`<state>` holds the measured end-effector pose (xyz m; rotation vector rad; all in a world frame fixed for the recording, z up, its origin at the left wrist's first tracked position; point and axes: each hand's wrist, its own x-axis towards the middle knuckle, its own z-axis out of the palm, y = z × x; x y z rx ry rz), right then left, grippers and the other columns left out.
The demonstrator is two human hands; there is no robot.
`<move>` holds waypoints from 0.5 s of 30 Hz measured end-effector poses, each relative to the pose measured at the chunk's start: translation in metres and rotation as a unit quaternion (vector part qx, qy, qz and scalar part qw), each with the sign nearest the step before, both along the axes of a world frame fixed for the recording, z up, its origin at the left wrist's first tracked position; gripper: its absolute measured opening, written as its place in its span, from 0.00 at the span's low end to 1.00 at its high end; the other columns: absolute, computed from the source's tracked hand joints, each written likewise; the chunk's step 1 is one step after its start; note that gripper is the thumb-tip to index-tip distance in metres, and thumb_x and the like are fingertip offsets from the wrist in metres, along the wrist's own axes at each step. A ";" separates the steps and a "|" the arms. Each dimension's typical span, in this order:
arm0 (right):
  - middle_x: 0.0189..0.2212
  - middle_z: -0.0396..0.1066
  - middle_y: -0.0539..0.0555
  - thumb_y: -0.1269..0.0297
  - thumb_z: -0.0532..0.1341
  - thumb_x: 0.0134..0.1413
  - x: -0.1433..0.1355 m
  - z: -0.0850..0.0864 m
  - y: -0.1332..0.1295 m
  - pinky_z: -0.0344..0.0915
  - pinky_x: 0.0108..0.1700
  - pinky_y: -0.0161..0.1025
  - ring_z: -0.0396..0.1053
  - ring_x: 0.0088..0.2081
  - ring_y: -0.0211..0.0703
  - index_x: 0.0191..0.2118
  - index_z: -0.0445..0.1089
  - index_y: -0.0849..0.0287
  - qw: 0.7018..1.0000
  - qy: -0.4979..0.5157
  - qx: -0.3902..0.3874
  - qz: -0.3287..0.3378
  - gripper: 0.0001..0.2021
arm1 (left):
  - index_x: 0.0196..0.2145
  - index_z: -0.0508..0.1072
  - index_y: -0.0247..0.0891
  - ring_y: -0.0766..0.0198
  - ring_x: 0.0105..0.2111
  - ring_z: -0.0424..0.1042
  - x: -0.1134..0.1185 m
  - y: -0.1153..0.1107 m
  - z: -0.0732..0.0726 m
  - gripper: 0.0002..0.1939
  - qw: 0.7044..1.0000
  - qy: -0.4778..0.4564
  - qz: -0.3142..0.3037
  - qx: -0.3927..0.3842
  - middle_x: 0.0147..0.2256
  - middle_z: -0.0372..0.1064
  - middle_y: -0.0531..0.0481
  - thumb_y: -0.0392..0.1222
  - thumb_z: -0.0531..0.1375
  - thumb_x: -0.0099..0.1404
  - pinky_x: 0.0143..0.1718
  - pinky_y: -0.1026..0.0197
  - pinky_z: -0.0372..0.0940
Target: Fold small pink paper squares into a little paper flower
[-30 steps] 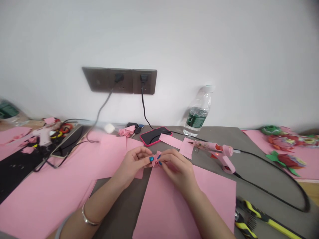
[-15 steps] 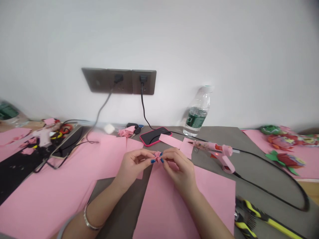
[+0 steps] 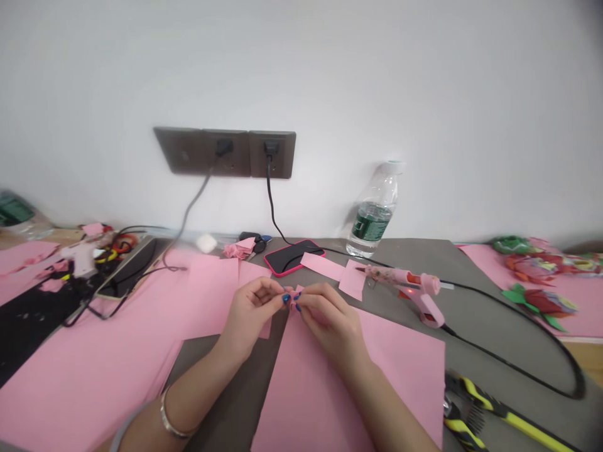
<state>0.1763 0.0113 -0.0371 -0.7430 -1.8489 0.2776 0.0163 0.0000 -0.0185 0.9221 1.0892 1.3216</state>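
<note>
Between my two hands is a small folded pink paper piece (image 3: 294, 304), partly hidden by my fingertips. My left hand (image 3: 257, 311) pinches its left side between thumb and fingers. On the other side, my right hand (image 3: 332, 320) grips it with thumb and fingertips. Below them lies a large pink paper sheet (image 3: 320, 389). Just beyond my hands are two small pink paper strips (image 3: 352, 281) and a phone in a pink case (image 3: 293, 257). A crumpled pink paper piece (image 3: 240, 248) rests farther back on the left.
To the right lies a pink glue gun (image 3: 409, 282) with its light on and a black cord. A water bottle (image 3: 372, 220) stands by the wall. Yellow-black pliers (image 3: 490, 405) lie front right, paper flowers (image 3: 546, 304) at far right. Pink sheets (image 3: 117, 351) cover the left.
Both hands have shifted slightly left with the pink paper piece. My right fingers have moved across its front, hiding more of it.
</note>
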 end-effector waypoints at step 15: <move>0.33 0.69 0.54 0.79 0.57 0.60 0.002 0.004 0.001 0.71 0.34 0.34 0.73 0.34 0.39 0.37 0.72 0.55 1.000 0.007 -0.024 0.008 0.11 | 0.30 0.74 0.36 0.65 0.33 0.76 0.001 -0.001 -0.002 0.12 0.999 -0.036 -0.029 -0.019 0.34 0.78 0.50 0.41 0.73 0.53 0.36 0.65 0.72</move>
